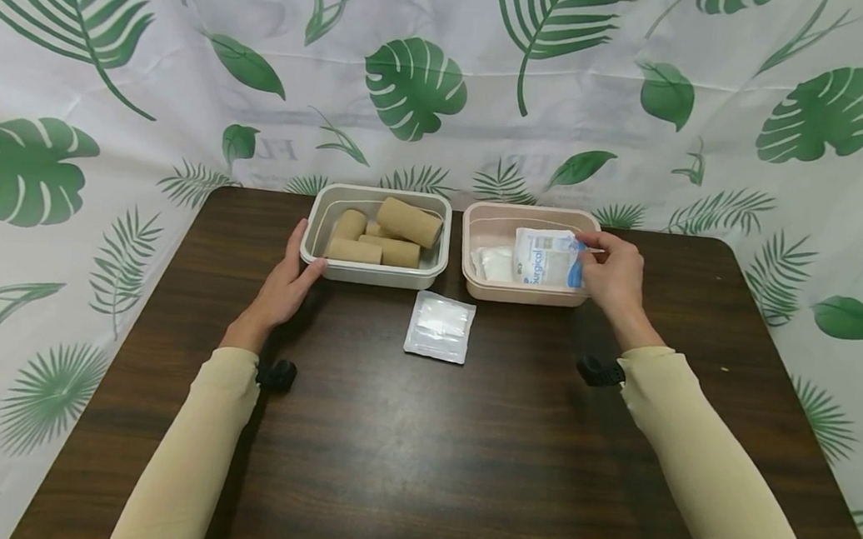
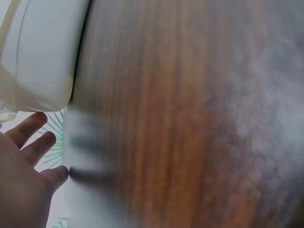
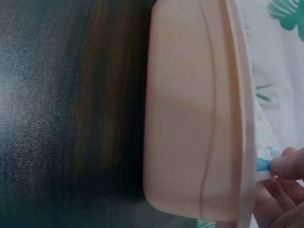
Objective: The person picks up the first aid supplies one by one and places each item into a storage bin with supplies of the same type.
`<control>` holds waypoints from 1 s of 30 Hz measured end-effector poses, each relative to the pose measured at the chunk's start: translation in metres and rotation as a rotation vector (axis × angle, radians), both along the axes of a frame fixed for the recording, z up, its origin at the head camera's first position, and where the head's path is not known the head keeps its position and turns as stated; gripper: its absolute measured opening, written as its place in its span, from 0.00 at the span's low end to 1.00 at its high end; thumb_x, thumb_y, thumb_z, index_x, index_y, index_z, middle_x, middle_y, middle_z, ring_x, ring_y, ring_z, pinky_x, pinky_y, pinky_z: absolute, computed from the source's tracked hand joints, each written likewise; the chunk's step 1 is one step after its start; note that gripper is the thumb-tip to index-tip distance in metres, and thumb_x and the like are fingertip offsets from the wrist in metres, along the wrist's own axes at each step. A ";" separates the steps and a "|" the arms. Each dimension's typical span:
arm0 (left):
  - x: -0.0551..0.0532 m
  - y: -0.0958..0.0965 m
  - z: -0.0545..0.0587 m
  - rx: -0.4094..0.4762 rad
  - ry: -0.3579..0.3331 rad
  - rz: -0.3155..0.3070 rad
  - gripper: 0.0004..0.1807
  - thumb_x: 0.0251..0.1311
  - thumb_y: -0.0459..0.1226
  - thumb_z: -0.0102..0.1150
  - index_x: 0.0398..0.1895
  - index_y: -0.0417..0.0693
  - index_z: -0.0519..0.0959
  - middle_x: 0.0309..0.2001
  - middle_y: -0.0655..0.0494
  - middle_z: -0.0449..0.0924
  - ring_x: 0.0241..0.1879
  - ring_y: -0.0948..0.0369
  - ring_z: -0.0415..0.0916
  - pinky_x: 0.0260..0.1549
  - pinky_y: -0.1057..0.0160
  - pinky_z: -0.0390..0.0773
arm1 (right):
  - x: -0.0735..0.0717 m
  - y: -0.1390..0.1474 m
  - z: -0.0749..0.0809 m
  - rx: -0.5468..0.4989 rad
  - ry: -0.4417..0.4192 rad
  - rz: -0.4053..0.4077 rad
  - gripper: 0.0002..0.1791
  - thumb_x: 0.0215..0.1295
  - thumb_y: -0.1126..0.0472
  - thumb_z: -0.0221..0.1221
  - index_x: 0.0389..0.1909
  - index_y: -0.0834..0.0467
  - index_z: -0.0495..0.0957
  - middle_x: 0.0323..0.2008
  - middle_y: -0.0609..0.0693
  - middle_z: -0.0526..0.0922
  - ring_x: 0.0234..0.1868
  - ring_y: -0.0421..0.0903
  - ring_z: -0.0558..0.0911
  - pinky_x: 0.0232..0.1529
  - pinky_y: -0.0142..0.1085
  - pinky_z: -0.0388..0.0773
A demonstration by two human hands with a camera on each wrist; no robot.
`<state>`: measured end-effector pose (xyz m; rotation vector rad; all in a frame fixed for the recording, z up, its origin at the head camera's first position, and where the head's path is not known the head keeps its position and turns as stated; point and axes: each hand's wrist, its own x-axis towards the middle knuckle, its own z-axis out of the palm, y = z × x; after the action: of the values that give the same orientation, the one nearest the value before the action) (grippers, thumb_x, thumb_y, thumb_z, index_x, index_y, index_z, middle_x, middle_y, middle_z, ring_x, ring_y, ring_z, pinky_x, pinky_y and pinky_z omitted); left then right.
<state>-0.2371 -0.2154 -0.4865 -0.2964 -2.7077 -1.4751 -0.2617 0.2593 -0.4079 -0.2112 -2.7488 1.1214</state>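
Note:
At the left front corner of a grey-white bin [image 1: 374,277], my left hand [image 1: 280,288] rests with its thumb at the front rim and its fingers along the side. The left wrist view shows spread fingers [image 2: 35,151] near the bin's corner. Several tan rolls [image 1: 408,222], like elastic bandages, lie in this bin. My right hand [image 1: 615,274] pinches the right edge of a white and blue packet [image 1: 548,258] printed "Surgical", over the pink bin [image 1: 520,294]. In the right wrist view, thumb and fingers hold the packet's blue edge [image 3: 262,165] just past the rim.
White packets [image 1: 494,263] lie inside the pink bin. A flat clear-and-white packet [image 1: 440,327] sits on the dark wooden table [image 1: 417,469], in front of the gap between the bins. Behind the table hangs a leaf-patterned cloth [image 1: 469,164].

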 end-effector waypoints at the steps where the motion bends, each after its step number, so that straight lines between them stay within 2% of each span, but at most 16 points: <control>1: 0.000 0.000 0.000 0.000 -0.001 0.002 0.40 0.71 0.50 0.45 0.76 0.69 0.34 0.76 0.50 0.43 0.71 0.46 0.49 0.65 0.39 0.49 | 0.000 0.000 -0.001 0.002 -0.011 0.005 0.17 0.69 0.66 0.51 0.55 0.56 0.79 0.54 0.56 0.78 0.43 0.49 0.78 0.34 0.33 0.73; 8: 0.000 0.000 0.000 0.009 0.006 -0.005 0.40 0.71 0.50 0.45 0.76 0.69 0.34 0.76 0.52 0.43 0.72 0.48 0.48 0.65 0.39 0.49 | 0.000 -0.002 -0.004 0.021 -0.047 0.004 0.18 0.69 0.66 0.50 0.56 0.56 0.78 0.53 0.57 0.78 0.43 0.50 0.76 0.34 0.38 0.74; 12: 0.000 -0.001 -0.001 0.003 0.021 -0.008 0.40 0.71 0.50 0.45 0.76 0.68 0.34 0.76 0.53 0.42 0.72 0.48 0.47 0.65 0.40 0.49 | 0.000 -0.004 -0.005 0.050 -0.015 0.006 0.18 0.68 0.65 0.51 0.56 0.57 0.79 0.54 0.58 0.79 0.46 0.52 0.79 0.41 0.45 0.77; 16: 0.000 -0.002 -0.002 0.007 0.023 -0.010 0.40 0.71 0.49 0.45 0.76 0.68 0.34 0.76 0.52 0.42 0.72 0.47 0.48 0.65 0.39 0.50 | 0.000 -0.005 -0.007 0.061 -0.001 0.011 0.17 0.67 0.61 0.54 0.55 0.58 0.79 0.54 0.59 0.79 0.51 0.54 0.78 0.50 0.50 0.75; 19: 0.000 -0.002 -0.002 0.010 0.024 -0.012 0.40 0.71 0.50 0.45 0.76 0.68 0.34 0.76 0.52 0.42 0.72 0.47 0.48 0.65 0.40 0.50 | 0.000 -0.006 -0.008 0.067 0.003 0.018 0.17 0.67 0.60 0.54 0.54 0.58 0.80 0.55 0.60 0.79 0.54 0.55 0.78 0.53 0.51 0.73; 30: 0.000 -0.002 -0.003 0.017 0.022 -0.011 0.40 0.71 0.50 0.46 0.76 0.68 0.34 0.76 0.52 0.42 0.72 0.47 0.48 0.65 0.39 0.49 | 0.005 -0.004 -0.010 0.087 0.043 0.045 0.18 0.67 0.59 0.54 0.54 0.58 0.80 0.58 0.58 0.77 0.60 0.56 0.74 0.55 0.51 0.72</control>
<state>-0.2370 -0.2171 -0.4891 -0.3252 -2.6793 -1.4881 -0.2565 0.2553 -0.4176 -0.1133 -2.7703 1.0014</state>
